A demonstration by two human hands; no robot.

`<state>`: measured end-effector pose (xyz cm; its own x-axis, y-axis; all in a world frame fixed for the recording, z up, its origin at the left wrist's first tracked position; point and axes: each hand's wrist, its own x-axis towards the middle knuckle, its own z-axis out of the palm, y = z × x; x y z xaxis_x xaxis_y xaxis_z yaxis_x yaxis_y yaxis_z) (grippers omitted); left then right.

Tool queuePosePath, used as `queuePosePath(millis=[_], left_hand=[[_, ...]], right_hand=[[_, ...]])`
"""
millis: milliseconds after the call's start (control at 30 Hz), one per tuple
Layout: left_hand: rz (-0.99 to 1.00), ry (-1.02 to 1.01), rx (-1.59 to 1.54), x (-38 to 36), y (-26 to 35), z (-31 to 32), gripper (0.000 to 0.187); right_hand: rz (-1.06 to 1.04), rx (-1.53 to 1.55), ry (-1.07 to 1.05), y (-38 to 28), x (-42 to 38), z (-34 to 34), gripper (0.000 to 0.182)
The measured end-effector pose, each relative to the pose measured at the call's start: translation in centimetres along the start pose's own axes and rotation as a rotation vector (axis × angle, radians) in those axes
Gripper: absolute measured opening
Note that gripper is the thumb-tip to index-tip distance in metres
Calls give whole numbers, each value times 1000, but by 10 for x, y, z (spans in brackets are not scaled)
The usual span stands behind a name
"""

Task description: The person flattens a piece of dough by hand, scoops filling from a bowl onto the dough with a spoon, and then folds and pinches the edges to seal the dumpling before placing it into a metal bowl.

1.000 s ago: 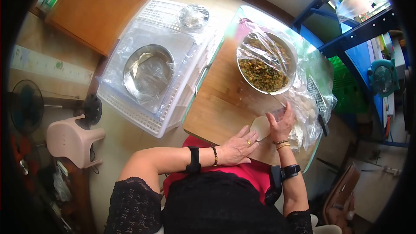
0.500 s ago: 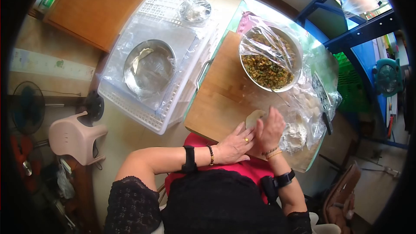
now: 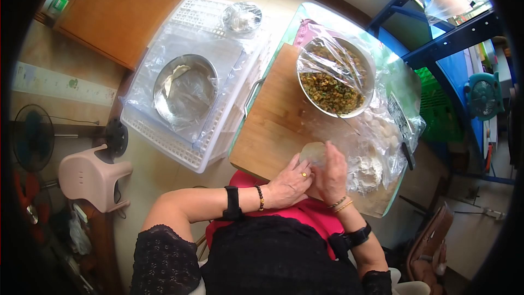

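A thin, pale round dough wrapper [image 3: 312, 152] shows at the front of the wooden board, between my hands and partly covered by them. My left hand [image 3: 288, 184], wearing a ring, has its fingers drawn together at the wrapper's near left edge. Raised on its side, my right hand [image 3: 331, 175] touches the wrapper's right side with fingers stretched out. To the right of it lies a heap of white flour [image 3: 364, 176]. Beyond stands a metal bowl of chopped filling [image 3: 332, 93], partly covered with plastic film.
The wooden board [image 3: 267, 125] rests on a glass-topped table. At left, a plastic-covered white crate [image 3: 191, 155] bears a steel bowl [image 3: 165, 106] with a folded dough piece. Plastic-covered dough pieces [image 3: 385, 131] and a black-handled tool [image 3: 408, 155] lie at right. A pink stool [image 3: 90, 177] stands left.
The dough wrapper looks wider and lies slightly further left. My right hand has shifted left and turned more upright. My left hand has moved slightly left as the whole view shifted.
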<state>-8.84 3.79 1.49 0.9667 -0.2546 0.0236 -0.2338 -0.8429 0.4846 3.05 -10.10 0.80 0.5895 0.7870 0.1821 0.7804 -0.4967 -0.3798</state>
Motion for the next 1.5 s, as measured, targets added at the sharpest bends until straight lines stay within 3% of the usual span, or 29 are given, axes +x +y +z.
queuePosePath(millis=[33, 100, 167, 233, 367, 467, 567, 667, 767, 800, 933, 1000, 1067, 1167, 1367, 1500], left_hand=[[0, -103, -2, -2, 0, 0, 62], [-8, -25, -24, -6, -2, 7, 63], [-5, 58, -33, -9, -3, 7, 64], [1, 23, -65, -7, -5, 1, 64], [-70, 44, -96, -8, -3, -7, 63], [-37, 154, -47, -14, -4, -8, 62], [-34, 113, -33, -22, -6, -4, 61], [-83, -75, 25, -24, -10, -4, 61], [-39, 2, 72, -25, -12, -9, 62], [-27, -10, 91, -25, -13, -10, 61], [-35, 1, -16, -22, -17, -11, 60], [-175, 76, -84, -19, -15, -13, 60], [-150, 51, 8, -17, -16, -12, 60], [-80, 20, 85, -11, -14, -5, 59], [113, 19, 43, 13, 2, 9, 57], [139, -69, -4, 9, 3, 6, 56]], right_hand=[[-45, -108, -50, -4, -2, 5, 75], [-65, -175, 14, 5, 15, 12, 77], [118, -52, 3, 22, 31, 8, 85], [110, -38, 64, 41, 36, 14, 87], [226, 148, 168, 48, 31, 12, 77], [81, 128, 159, 35, 25, -1, 66], [-26, 45, 47, -3, 18, -7, 65], [-88, -102, 54, -23, 16, 17, 65], [123, -152, -24, -4, 33, 26, 68], [172, -140, 45, 12, 40, 33, 70], [269, 69, 105, 38, 54, 29, 74], [323, 177, 167, 44, 48, 22, 75], [374, 282, 224, 48, 39, 15, 77], [422, 291, 139, 47, 20, -7, 78], [177, 159, 263, 30, -14, -31, 77], [152, 47, 126, 2, -30, -10, 74]])
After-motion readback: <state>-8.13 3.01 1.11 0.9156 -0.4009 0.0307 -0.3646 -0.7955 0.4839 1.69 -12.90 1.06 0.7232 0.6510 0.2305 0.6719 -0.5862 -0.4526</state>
